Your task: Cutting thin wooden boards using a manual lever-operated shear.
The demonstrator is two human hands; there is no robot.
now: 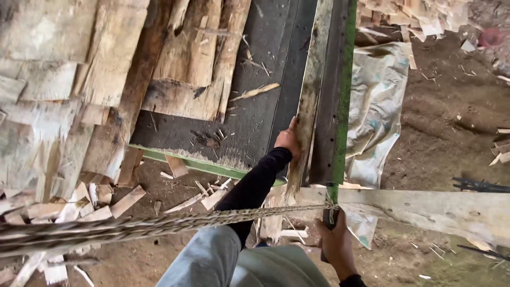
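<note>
My left hand (288, 139), in a black sleeve, reaches forward and grips the near part of a long, narrow, rough wood strip (311, 90). The strip lies lengthwise on the dark table (265, 106), next to its green-edged metal rail (344, 95). My right hand (334, 243) is low and close to me, closed around a dark upright handle (326, 217) just under the rail's near end. A twisted rope (159, 226) runs in from the left and is tied at that handle.
Rough wood slabs (191, 58) are piled on the table's left half and further left. Offcuts (106, 202) litter the dirt floor. A pale plank (435, 210) crosses at the right. A crumpled plastic sack (377, 101) hangs beside the rail.
</note>
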